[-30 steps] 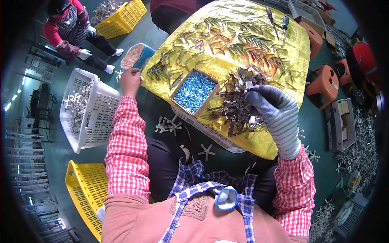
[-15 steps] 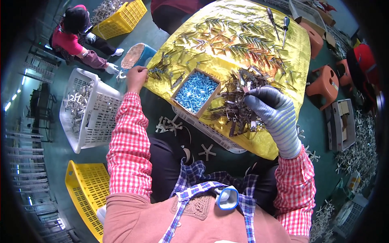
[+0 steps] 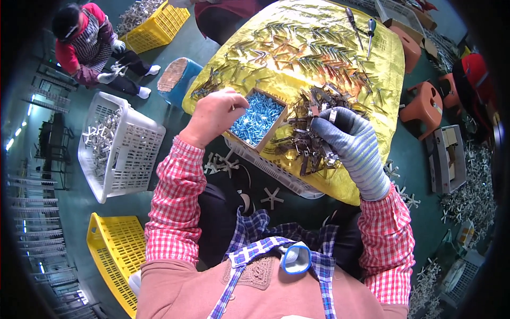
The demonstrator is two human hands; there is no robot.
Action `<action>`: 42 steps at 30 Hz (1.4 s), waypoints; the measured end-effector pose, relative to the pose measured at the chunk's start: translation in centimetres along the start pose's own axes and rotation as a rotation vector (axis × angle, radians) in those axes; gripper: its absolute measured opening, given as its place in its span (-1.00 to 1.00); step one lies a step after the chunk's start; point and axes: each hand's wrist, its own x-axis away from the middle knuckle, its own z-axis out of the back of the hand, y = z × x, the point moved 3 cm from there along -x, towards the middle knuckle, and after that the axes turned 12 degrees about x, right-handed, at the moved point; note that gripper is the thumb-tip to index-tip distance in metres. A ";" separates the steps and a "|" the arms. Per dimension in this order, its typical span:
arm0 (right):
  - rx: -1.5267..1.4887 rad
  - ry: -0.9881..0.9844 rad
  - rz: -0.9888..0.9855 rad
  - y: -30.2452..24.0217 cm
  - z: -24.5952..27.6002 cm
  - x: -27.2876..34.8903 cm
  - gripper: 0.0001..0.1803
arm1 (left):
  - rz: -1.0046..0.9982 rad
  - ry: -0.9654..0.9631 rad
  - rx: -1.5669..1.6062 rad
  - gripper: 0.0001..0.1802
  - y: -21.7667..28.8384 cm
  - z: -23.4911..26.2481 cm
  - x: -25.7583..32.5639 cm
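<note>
— Reaching with the bare left hand (image 3: pixel 212 114) into the small box of blue screws (image 3: pixel 258 118), fingertips bunched at its near-left corner; looks like picking a screw, though impossible to tell whether one is pinched yet.

— And the gloved right hand (image 3: pixel 345 133)?

— Closed around a small metal bracket (image 3: pixel 328 114), held just above the heap of dark metal clips (image 3: pixel 308 143) on the yellow cloth (image 3: pixel 366 69).

— Next move?

— Probably needs a single screw lifted clear, then carried rightward to the bracket.

— Pose?

— Left forearm angled up and rightward, wrist bent down over the box; right forearm up and leftward, palm turned down, both converging between box and heap.
</note>
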 end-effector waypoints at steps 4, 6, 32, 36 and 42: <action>-0.014 -0.049 -0.023 -0.3 -0.3 0.1 -0.81 | -0.007 -0.077 -0.042 -0.90 0.0 -0.6 0.3; 0.005 -0.045 -0.023 -0.3 -0.1 0.1 -0.81 | -0.028 -0.092 -0.125 -0.92 0.3 -0.7 0.2; -0.058 -0.033 -0.041 1.2 -0.6 -0.4 -0.75 | 0.184 -0.181 0.887 -0.87 8.6 -2.2 1.0; -0.058 -0.038 0.008 1.4 -0.9 -0.4 -0.75 | 0.291 -0.218 0.963 -0.87 8.9 -3.4 1.0; 0.061 0.016 0.099 1.4 -1.2 -0.2 -0.76 | 0.308 -0.205 0.991 -0.87 8.8 -3.8 0.7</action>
